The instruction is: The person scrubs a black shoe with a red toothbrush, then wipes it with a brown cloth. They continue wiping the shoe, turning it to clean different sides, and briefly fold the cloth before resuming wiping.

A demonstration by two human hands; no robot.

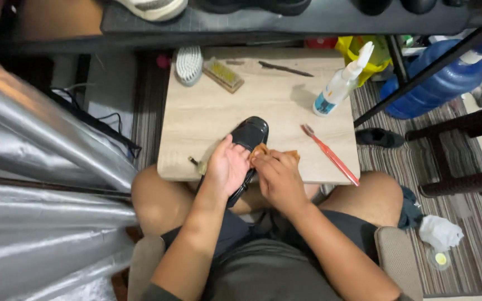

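My left hand [227, 167] has a closed grip on the one black shoe [247, 139] at the counter's [196, 120] near edge; my right hand [277, 175] presses a brown cloth [260, 150] to it. The toe already shines, I judge; the rest is hidden. Beyond lie one red toothbrush [330, 154], one spray bottle [341, 83] and two brushes [188, 64].

Home shoe-care corner: shoe rack [285, 22], brushes [189, 64].
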